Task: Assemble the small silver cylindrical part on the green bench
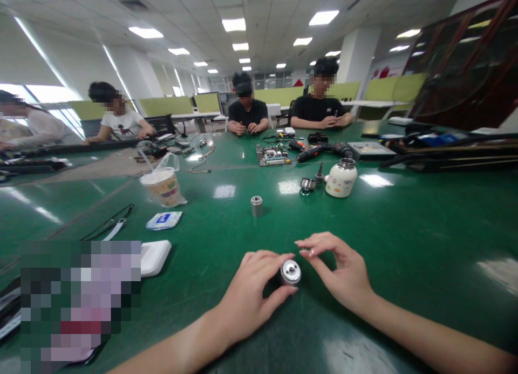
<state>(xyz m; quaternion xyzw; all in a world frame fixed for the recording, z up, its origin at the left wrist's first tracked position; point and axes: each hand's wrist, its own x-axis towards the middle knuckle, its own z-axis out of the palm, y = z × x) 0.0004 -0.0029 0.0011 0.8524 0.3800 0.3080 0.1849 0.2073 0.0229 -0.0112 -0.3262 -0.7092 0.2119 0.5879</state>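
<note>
On a green tabletop (214,228): metal cylinder (290,273) gripped by the left hand (257,282)

Head view. Near the front edge of the scene, the cylinder lies between the two hands, its pale end face turned upward and showing dark holes about a central hub. The left thumb and fingers are clamped on opposite sides of its upper part. Just to its right, the right hand (340,269) has thumb and index finger pinched together on a small piece (303,249), too small to identify; this hand is apart from the cylinder.

Beyond the hands, a second metal cylinder (256,206) stands upright, untouched. Farther right, a cream bottle (342,178) stands near a metal cap (307,184). Behind these lie a circuit board (273,155) and, just beside it, a power drill (309,154). To the left are a plastic cup (163,188) with a straw, a blue-and-white packet (164,221) and a white case (156,258). Across the far side, co-workers (247,112) sit with their hands before them.
</note>
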